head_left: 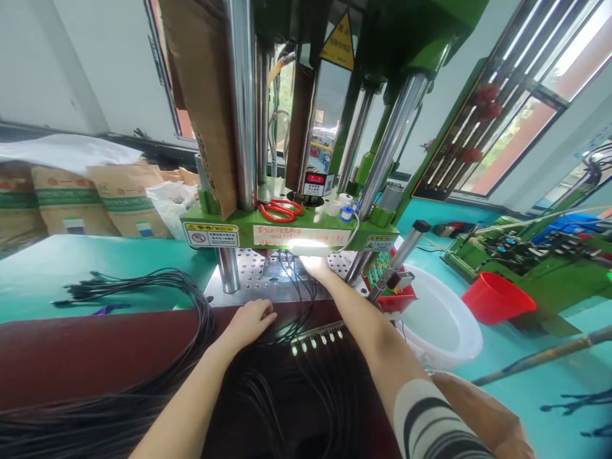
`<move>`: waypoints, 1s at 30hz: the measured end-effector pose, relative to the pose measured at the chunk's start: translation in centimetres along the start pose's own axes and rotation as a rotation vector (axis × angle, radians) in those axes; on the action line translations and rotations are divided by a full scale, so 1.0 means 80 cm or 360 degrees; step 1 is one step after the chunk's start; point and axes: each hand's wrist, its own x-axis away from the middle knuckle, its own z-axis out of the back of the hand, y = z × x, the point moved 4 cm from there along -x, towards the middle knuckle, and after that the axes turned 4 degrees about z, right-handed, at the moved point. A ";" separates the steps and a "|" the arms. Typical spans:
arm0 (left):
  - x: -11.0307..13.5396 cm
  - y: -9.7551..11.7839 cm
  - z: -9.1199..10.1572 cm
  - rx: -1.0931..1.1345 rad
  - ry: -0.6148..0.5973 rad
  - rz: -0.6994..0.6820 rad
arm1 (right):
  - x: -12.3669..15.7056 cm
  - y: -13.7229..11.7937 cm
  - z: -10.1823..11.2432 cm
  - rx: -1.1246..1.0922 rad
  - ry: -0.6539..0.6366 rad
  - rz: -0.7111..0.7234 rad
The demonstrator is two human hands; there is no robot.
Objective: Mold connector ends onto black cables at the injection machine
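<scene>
My left hand (249, 324) rests at the edge of the dark red work surface (119, 344), its fingers loosely bent and the thumb apart, with nothing seen in it. My right hand (316, 266) reaches under the green press (224, 220), over the perforated metal plate (248, 277). A bright lamp (310, 248) and its glare hide the right fingers. Black cables (301, 293) run from the mold area under the press down between my hands. Nearer to me, several cables with metal connector ends (314, 343) lie in a row on a strip.
Red-handled scissors (281, 210) lie on the press ledge. A bundle of black cables (157, 280) spreads to the left. At the right stand a control box with buttons (381, 271), a white tub (471, 331) and a red bucket (497, 299). Paper sacks (71, 197) stand at the left.
</scene>
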 end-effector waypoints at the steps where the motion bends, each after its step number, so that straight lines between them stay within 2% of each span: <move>1: 0.001 -0.001 0.000 0.0005 -0.0001 0.0004 | 0.018 0.000 0.003 0.0028 0.0016 0.0013; 3: 0.002 -0.003 0.000 0.0008 0.0000 0.0023 | 0.064 -0.003 0.013 0.0084 0.0074 0.0101; 5: 0.002 -0.006 0.000 0.0025 0.0009 0.0022 | 0.120 -0.007 0.033 0.0155 0.0220 0.0288; 7: 0.002 -0.007 -0.002 0.0088 0.0017 0.0016 | 0.185 0.000 0.068 0.0242 0.0482 0.0409; 8: 0.001 -0.007 -0.004 0.0154 0.0025 0.0022 | 0.219 0.011 0.090 0.0306 0.0597 0.0366; 9: 0.001 -0.007 -0.005 0.0256 0.0039 0.0042 | 0.255 0.028 0.115 0.0374 0.0736 0.0261; 12: -0.002 0.002 -0.007 0.0813 0.0130 0.0169 | 0.375 0.102 0.192 0.0723 0.1088 -0.0289; 14: -0.007 0.013 -0.010 0.1356 0.0113 0.0315 | 0.452 0.159 0.230 0.1110 0.0981 -0.0707; 16: -0.016 0.028 -0.014 0.1920 0.0033 0.0514 | 0.516 0.212 0.257 0.1357 0.0779 -0.1289; 17: -0.023 0.035 -0.016 0.2167 0.0009 0.0631 | 0.538 0.229 0.266 0.1406 0.0742 -0.1506; 18: -0.031 0.041 -0.017 0.2363 0.0012 0.0735 | 0.547 0.238 0.272 0.1390 0.0718 -0.1591; 20: -0.049 0.052 -0.021 0.2592 0.0048 0.0873 | 0.530 0.236 0.269 0.1115 0.0666 -0.1505; 22: -0.067 0.064 -0.027 0.2671 -0.0008 0.0922 | 0.473 0.209 0.248 0.0571 0.0520 -0.1217; 24: -0.079 0.076 -0.036 0.2720 -0.0171 0.0910 | 0.393 0.166 0.212 0.0007 0.0328 -0.0954; 26: -0.084 0.085 -0.044 0.2758 -0.0339 0.0865 | 0.305 0.118 0.169 -0.0334 0.0158 -0.0683; 28: -0.085 0.089 -0.048 0.2777 -0.0421 0.0792 | 0.218 0.082 0.123 -0.0489 -0.0056 -0.0464; 29: -0.085 0.089 -0.049 0.2782 -0.0429 0.0756 | 0.177 0.072 0.102 -0.0517 -0.0089 -0.0419; 30: -0.084 0.088 -0.049 0.2785 -0.0423 0.0721 | 0.139 0.068 0.086 -0.0520 -0.0040 -0.0435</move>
